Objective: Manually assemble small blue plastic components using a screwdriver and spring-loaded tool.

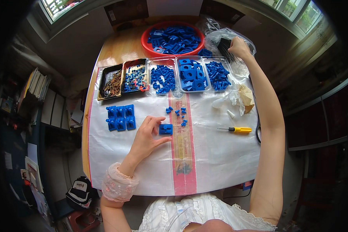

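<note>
Six blue assemblies [120,117] are standing in rows, apparently being kept clear of loose parts [183,123]. Left hand [158,129], released, is curving around a blue block [166,129] on the table [143,176], seemingly guarding its position. Right hand [239,47], arm [267,112] stretching forward, is curling at black rods [224,48]; whether gripping, cannot tell

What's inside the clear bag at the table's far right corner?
A bundle of thin black pieces, with the right hand at it. Whatever lies beneath the bundle or behind the hand is covered.
</note>
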Available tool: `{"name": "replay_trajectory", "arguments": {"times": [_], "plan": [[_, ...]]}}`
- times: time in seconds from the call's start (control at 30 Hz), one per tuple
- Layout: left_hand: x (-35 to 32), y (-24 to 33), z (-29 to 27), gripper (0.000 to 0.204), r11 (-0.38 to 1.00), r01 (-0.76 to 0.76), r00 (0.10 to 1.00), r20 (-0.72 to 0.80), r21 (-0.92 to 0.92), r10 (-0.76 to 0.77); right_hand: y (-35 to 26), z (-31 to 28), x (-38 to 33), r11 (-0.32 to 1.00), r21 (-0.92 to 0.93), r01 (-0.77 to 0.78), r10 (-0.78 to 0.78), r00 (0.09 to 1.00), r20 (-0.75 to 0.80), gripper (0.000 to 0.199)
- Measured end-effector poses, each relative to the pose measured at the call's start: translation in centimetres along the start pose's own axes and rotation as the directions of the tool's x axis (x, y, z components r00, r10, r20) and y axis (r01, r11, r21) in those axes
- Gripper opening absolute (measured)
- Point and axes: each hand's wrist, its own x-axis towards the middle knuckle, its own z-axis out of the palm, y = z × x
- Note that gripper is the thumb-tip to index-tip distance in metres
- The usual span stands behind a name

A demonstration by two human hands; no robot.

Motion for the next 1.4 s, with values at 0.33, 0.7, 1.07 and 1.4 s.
{"name": "replay_trajectory", "arguments": {"times": [0.33,0.7,1.07,1.4], "plan": [[-0.2,-0.2,0.3,0.040,1.000,0.031,0.998,-0.062,0.007,-0.030,2.6,-8.2,-9.7,0.965,0.240,0.107,-0.078,0.989,-0.125,0.021],[-0.8,2.1,-0.2,0.051,0.985,0.010,0.981,-0.192,0.170,0.023,-6.8,-12.5,-30.0,0.528,0.750,0.398,-0.279,0.916,-0.289,0.006],[-2.1,6.6,3.1,0.033,0.667,0.235,0.971,0.136,-0.707,-0.199,-12.5,-2.7,-33.2,0.523,0.594,0.611,-0.618,0.752,-0.230,0.012],[-1.3,5.7,6.3,0.022,0.575,0.145,0.975,0.017,-0.806,-0.222,-12.0,-1.6,-34.6,0.573,0.550,0.608,-0.591,0.771,-0.237,0.015]]}}
